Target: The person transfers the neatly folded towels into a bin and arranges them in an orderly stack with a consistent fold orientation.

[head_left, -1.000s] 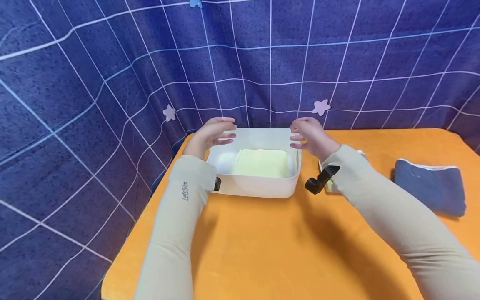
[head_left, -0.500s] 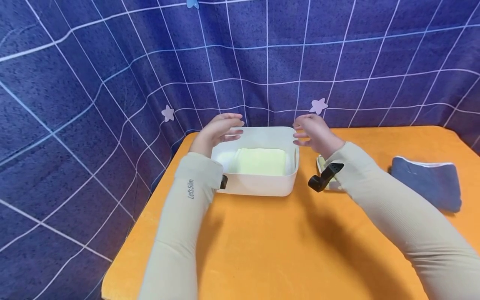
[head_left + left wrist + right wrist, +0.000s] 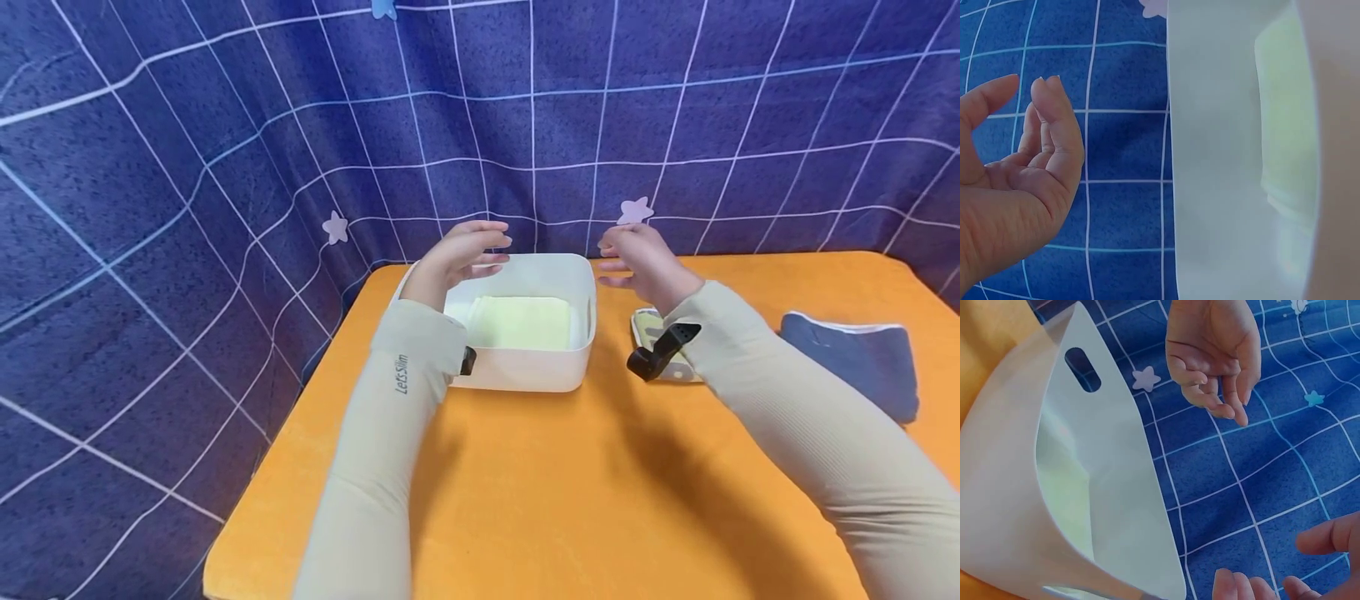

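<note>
A white plastic bin (image 3: 517, 371) with oval handle cutouts stands toward the back of the table. Inside it lies a pale yellow folded cloth (image 3: 521, 323). My left hand (image 3: 465, 257) hovers over the bin's left back part, its fingers loosely bent and holding nothing. Above the bin's right side, just beyond the rim, my right hand (image 3: 643, 262) hangs with relaxed, slightly curved fingers and nothing in them. In the right wrist view, both the left hand (image 3: 1216, 356) and part of the right hand (image 3: 1329, 575) appear beside the bin (image 3: 1004, 469), apart from each other.
To the bin's right, partly behind the right wrist, lies a yellow and grey patterned folded cloth (image 3: 647, 327). Farther right is a blue-grey folded cloth (image 3: 855, 362). The orange table (image 3: 525, 492) meets a dark blue gridded curtain (image 3: 570, 125) at its back and left.
My left hand has moved right, farther over the bin. The right hand has shifted slightly right. The view has turned a little, and the bin stays in place.
</note>
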A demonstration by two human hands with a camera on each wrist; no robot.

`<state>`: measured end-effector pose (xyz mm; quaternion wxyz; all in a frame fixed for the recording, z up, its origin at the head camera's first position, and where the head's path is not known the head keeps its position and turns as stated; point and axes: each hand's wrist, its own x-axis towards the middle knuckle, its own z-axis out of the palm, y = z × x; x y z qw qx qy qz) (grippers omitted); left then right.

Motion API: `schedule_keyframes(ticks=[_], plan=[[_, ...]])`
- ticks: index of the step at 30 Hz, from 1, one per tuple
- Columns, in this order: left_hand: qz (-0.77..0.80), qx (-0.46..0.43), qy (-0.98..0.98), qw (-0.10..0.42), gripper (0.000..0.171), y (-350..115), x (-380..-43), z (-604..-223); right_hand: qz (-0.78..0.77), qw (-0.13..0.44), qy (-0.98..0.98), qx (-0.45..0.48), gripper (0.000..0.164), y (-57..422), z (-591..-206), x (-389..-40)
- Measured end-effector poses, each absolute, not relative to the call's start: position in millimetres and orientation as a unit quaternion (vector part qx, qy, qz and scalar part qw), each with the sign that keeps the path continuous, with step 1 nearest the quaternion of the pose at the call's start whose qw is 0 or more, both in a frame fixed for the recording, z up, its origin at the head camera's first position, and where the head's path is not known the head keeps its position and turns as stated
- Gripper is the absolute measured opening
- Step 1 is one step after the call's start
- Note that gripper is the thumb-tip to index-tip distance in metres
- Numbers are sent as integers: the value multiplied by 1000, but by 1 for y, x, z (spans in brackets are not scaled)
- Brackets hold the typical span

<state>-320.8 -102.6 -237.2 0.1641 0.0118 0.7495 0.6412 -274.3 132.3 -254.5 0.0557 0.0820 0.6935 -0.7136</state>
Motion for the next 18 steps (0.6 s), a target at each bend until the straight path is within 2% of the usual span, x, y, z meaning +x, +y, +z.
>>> schedule_keyframes(ticks=[3, 10, 18], plan=[[642, 15, 749, 164, 41, -96, -321, -236, -710, 54, 697, 85, 34, 137, -253, -273], [643, 26, 747, 165, 39, -83, -320, -234, -703, 39, 706, 78, 11, 142, -249, -270], [645, 45, 741, 181, 39, -66, -319, -234, -698, 35, 710, 81, 20, 148, -247, -268]])
